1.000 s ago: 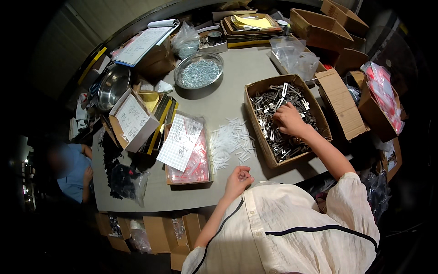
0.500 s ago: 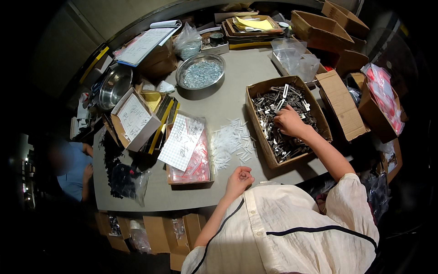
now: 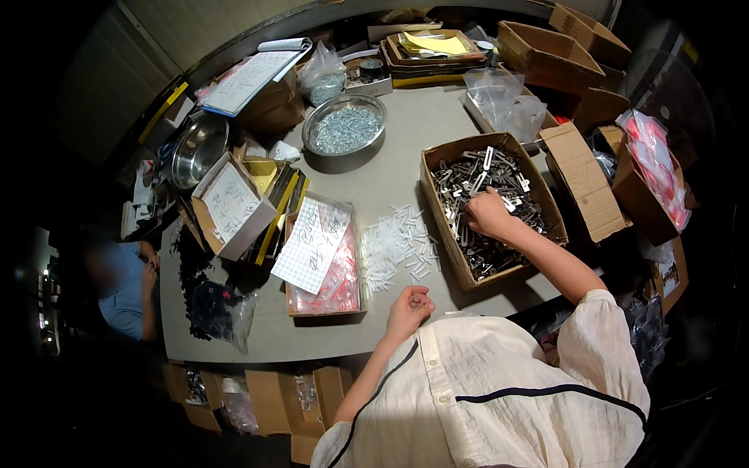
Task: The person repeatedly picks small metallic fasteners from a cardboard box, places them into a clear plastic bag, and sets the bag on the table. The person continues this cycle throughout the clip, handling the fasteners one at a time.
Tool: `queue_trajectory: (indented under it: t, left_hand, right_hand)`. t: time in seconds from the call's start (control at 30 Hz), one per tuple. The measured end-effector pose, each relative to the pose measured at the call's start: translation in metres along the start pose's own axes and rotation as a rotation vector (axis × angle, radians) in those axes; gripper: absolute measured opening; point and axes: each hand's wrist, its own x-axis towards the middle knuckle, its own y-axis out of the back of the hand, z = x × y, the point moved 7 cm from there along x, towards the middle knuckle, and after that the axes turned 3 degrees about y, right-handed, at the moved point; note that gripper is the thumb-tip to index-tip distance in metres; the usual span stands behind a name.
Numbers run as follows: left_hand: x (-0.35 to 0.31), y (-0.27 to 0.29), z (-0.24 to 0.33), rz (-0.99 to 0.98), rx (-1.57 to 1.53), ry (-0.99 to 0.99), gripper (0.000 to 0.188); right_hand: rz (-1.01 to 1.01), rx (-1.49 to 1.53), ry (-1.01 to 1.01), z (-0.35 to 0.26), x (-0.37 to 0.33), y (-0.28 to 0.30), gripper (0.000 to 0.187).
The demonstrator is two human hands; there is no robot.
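My right hand (image 3: 491, 214) is down in an open cardboard box (image 3: 437, 234) heaped with flat, slotted metal pieces (image 3: 503, 175), dark and silvery. Its fingers are bent together among the pieces, and their tips are hidden. Near the table's front edge, my left hand (image 3: 409, 310) is curled with the palm partly up; small things seem to lie within the fingers, too small to name. Between the hands and the far side, a loose pile of short white plastic sticks (image 3: 399, 238) lies on the grey table (image 3: 425, 117), left of the metal-filled box.
Left of the sticks stands a box of red-edged plastic bags (image 3: 331, 277) under a patterned sheet. A steel bowl (image 3: 343, 125) of small shiny parts sits farther back. Cartons (image 3: 550, 51) crowd the right and back. A co-worker (image 3: 125, 288) is at the far left.
My right hand has shifted slightly toward me within the box, its fingers still among the metal pieces. My left hand has stayed in place. The co-worker's hands have moved a little.
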Motion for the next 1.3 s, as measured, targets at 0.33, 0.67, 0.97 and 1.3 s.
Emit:
queue_trajectory:
  t: [0.33,0.67,0.97,1.3]
  left_hand:
    - [-0.002,0.017,0.016,0.136,0.088,-0.169,0.035]
    - [0.008,0.002,0.152,-0.159,-0.241,-0.197,0.025]
    - [-0.008,-0.009,0.167,-0.284,-0.419,-0.197,0.028]
    - [-0.011,0.001,0.162,-0.196,-0.248,-0.194,0.028]
  right_hand:
    - [0.532,0.229,0.224,-0.020,-0.021,0.096,0.020]
    - [0.620,0.367,0.605,-0.103,-0.076,0.180,0.032]
    - [0.861,0.625,0.377,-0.103,-0.095,0.180,0.026]
    - [0.815,0.623,0.454,-0.110,-0.100,0.175,0.021]
